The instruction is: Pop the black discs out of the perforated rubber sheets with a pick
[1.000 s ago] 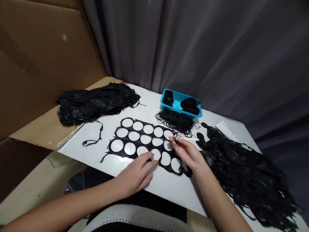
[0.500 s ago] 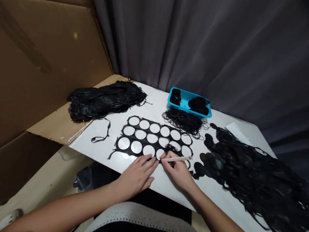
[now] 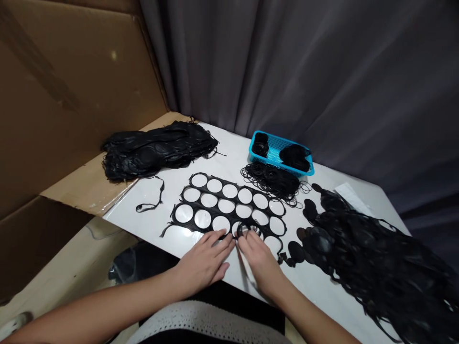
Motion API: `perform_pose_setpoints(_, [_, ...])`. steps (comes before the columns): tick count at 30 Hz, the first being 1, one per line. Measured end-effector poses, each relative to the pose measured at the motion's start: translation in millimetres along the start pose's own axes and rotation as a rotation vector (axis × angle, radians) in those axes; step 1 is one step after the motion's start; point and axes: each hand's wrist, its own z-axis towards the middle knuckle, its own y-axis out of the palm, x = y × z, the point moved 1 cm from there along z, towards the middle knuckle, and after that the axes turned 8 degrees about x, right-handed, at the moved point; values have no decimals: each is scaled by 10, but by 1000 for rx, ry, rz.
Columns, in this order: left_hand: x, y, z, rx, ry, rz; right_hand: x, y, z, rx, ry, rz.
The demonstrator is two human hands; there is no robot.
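— While both hands sit at the near edge of the white table (image 3: 201, 157), where does the punched black sheet (image 3: 229, 210) lie?

— Flat on the tabletop, right in front of the person. Its long axis runs from the near left toward the far right, slanting slightly away, with three rows of round holes along that line. A ragged tail trails off its near left corner.

— And the left hand (image 3: 205, 258)?

— It lies palm down, fingers loosely spread and flat, fingertips pressing the near edge of the sheet. It encloses nothing.

— The right hand (image 3: 260, 258)?

— Just beside the left, almost touching it. Its fingertips pinch at a thin black ring (image 3: 247, 230) on the sheet's near edge, at one of the holes. The grip is narrow, thumb and forefinger close together; whether the ring is fully clamped cannot be told.

— What surrounds it?

— Beyond the sheet's far right end lies a loose heap of thin rings (image 3: 272, 179), and behind that a small blue basket (image 3: 276, 143) with more black pieces in it. A big tangled pile of black scrap (image 3: 373, 258) spreads over the right side of the table. Another stack of black sheets (image 3: 154, 148) rests at the far left, partly on cardboard (image 3: 71, 95). One stray strip (image 3: 152, 198) lies between that stack and the sheet. A grey curtain (image 3: 304, 71) hangs behind.
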Motion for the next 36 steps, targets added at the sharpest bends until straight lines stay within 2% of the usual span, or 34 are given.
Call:
perform_pose_setpoints(2, [-2, 2, 1, -8, 2, 5, 83, -85, 69, 6, -72, -87])
perform_pose_setpoints(4, [-4, 1, 0, -20, 8, 5, 324, -257, 190, 94, -18, -154])
perform_pose_setpoints(5, [-4, 0, -1, -25, 10, 3, 490, -368, 256, 178, 43, -202])
perform_pose_setpoints(8, [-10, -2, -14, -29, 9, -8, 999, -698, 414, 466, 374, -364])
perform_pose_setpoints(10, [-18, -10, -21, -22, 4, -28, 1190, -823, 472, 540, 590, -243])
perform_pose_setpoints(11, [-23, -19, -21, -19, 2, -45, 1219, -841, 491, 539, 686, -82])
perform_pose_setpoints(13, [-34, -51, -14, -31, 12, -98, 1154, -793, 528, 458, 838, 369])
perform_pose_setpoints(16, [-53, -132, 1, -62, 71, -215, 884, -617, 608, 295, 970, 970])
perform_pose_setpoints(19, [-94, -219, -22, -29, 83, -281, 623, -438, 695, 251, 1056, 1252])
perform_pose_setpoints(22, [-157, -259, -105, 32, -1, -211, 401, -273, 717, 241, 1067, 1398])
perform_pose_setpoints(25, [-200, -245, -207, 53, -46, -69, 178, -104, 636, 140, 1025, 1391])
perform_pose_setpoints(29, [-212, -203, -284, 79, -31, 44, -37, 86, 464, -60, 805, 1004])
perform_pose_setpoints(32, [-208, -190, -297, 100, -23, 80, -90, 163, 383, -77, 637, 747])
perform_pose_setpoints(36, [-207, -195, -295, 111, -25, 91, -98, 205, 351, -66, 547, 592])
